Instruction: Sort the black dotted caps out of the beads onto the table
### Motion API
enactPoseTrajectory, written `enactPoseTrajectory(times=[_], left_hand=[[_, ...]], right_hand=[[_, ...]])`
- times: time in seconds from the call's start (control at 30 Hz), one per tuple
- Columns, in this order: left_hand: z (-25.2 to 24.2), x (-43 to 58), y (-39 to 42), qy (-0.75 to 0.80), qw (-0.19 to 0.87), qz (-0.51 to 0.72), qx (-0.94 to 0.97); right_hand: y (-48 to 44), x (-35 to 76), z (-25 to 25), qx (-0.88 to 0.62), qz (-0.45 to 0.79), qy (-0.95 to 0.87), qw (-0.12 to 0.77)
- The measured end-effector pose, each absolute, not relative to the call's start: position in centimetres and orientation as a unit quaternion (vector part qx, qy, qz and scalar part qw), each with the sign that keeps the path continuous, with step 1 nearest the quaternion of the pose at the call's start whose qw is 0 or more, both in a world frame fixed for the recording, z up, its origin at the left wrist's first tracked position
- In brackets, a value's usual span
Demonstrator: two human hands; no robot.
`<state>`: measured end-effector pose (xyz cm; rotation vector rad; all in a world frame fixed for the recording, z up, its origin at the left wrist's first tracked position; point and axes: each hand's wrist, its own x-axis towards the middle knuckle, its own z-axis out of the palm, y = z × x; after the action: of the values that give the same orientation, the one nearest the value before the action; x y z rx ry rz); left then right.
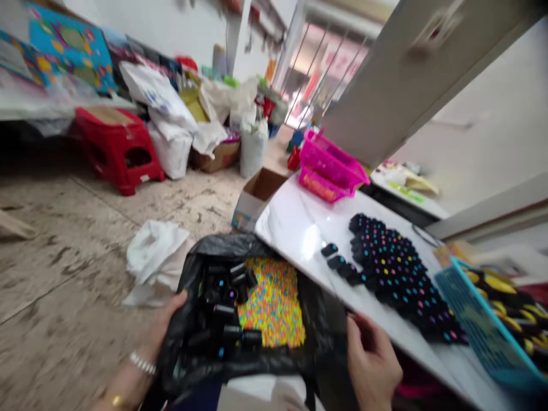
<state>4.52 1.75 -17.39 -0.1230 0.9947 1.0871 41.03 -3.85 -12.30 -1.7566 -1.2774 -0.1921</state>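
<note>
Black-lined box found in front of me, beside the white surface, containing black cylinders and coloured pellets. My left hand meets its left side; my right hand is curled at its right edge; whether either grips, I cannot tell.

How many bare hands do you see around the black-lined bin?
2: the left hand at the left rim of the black-lined bin, and the right hand on its right side, near the white table's edge.

left hand: partly hidden | right hand: curled | hands: well apart
</note>
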Motion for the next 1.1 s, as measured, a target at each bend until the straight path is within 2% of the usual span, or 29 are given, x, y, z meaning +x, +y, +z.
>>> enactPoseTrajectory(times=[0.07, 0.13, 0.23, 0.4, 0.5, 0.7, 0.9, 0.97, 1.1], left_hand=[[-17.7, 4.5, 0.3, 0.468, 0.748, 0.469, -0.049], [-17.4, 4.5, 0.3, 0.470, 0.745, 0.471, -0.036], [-16.7, 4.5, 0.8, 0.458, 0.757, 0.466, -0.016], [-16.0, 4.5, -0.3, 0.441, 0.778, 0.446, 0.030], [-16.4, 4.5, -0.9, 0.445, 0.774, 0.450, 0.035], [-16.1, 5.0, -0.7, 0.426, 0.780, 0.458, 0.038], [-15.3, 5.8, -0.7, 0.435, 0.776, 0.454, 0.057], [-15.6, 5.8, -0.9, 0.434, 0.773, 0.460, 0.054], [-16.6, 5.5, -1.1, 0.453, 0.755, 0.472, 0.051]], right_hand=[[-4.4, 39.0, -12.0, -0.647, -0.046, -0.640, 0.413], [-3.9, 37.2, -11.7, -0.589, 0.050, -0.744, 0.310], [-2.1, 34.6, -11.6, -0.538, 0.146, -0.809, 0.187], [-0.4, 30.4, -12.3, -0.468, 0.235, -0.848, 0.085], [-0.2, 30.0, -13.0, -0.439, 0.234, -0.867, 0.044], [1.6, 34.3, -14.7, -0.562, 0.124, -0.816, 0.051], [1.2, 34.2, -15.1, -0.501, 0.181, -0.844, 0.057], [0.7, 34.0, -14.9, -0.485, 0.233, -0.834, 0.122], [0.0, 35.4, -14.6, -0.479, 0.390, -0.703, 0.351]])
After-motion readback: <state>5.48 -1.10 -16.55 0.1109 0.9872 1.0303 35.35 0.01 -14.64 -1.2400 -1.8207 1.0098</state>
